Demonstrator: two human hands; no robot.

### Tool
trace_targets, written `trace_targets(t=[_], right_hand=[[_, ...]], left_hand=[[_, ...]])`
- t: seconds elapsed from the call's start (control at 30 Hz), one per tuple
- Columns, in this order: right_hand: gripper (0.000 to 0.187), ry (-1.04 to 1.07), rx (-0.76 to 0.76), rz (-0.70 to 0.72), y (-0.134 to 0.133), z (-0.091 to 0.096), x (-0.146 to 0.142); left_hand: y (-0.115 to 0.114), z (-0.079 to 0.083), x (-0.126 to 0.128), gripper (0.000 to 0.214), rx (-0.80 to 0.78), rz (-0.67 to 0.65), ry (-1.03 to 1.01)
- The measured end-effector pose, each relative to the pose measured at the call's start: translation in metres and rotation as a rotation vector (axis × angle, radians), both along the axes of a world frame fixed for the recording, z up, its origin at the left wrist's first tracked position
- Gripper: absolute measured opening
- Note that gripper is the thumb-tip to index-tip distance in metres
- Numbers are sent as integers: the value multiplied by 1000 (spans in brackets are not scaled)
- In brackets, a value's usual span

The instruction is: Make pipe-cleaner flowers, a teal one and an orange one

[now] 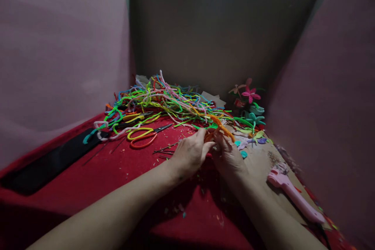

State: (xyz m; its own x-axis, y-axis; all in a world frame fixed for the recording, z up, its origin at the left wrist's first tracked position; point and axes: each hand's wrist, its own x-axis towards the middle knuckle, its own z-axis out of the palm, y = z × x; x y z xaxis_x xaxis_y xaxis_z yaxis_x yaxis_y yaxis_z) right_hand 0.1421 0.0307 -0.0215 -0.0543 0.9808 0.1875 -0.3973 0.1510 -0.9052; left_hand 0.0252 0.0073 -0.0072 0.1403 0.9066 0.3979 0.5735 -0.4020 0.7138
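Note:
My left hand (190, 152) and my right hand (229, 156) meet over the red cloth, their fingers pinched together. Between them is an orange pipe cleaner (224, 127), bent into a loop that rises above the right fingers. Both hands are closed on it, though my fingers cover its lower part. Just beyond the hands lies a big tangled heap of pipe cleaners (170, 99) in green, pink, blue and yellow. To the left of my left hand rest scissors (143, 137) with yellow and orange handles, and thin dark sticks (166, 151).
A pink glue gun (293, 193) lies on a cardboard sheet (260, 164) at right. Pipe-cleaner flowers (250, 94) stand behind it. On the left are a black flat object (49, 160) and yellow-handled pliers (133, 117). Pale walls (64, 47) close in both sides.

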Motion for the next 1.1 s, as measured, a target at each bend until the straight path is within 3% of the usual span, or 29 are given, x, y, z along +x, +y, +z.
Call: trace_targets(t=[0.07,0.13,0.27,0.43,0.57,0.8,0.93,1.1], right_hand=[[11,56,-32,7,-1,0,-2],[13,106,-70,32,-2,0,-3],[16,129,-101,43,-5,-1,-4],[21,76,-64,35,-5,-4,-3],[15,80,7,87,-4,-3,-2],[12,47,108,105,0,-5,0],[17,27,114,83,0,-5,1],[15,90,35,167,1,-3,2]], left_hand=[[0,-6,-1,16,59,67,167],[2,-11,-3,17,124,56,209],[6,-14,-7,13,202,7,142],[4,-7,-6,13,146,-42,-24],[3,2,-3,20,14,-70,-224],[0,17,1,27,-418,-239,-637],[-1,17,0,25,-593,-312,-827],[4,11,-5,20,-710,-451,-989]])
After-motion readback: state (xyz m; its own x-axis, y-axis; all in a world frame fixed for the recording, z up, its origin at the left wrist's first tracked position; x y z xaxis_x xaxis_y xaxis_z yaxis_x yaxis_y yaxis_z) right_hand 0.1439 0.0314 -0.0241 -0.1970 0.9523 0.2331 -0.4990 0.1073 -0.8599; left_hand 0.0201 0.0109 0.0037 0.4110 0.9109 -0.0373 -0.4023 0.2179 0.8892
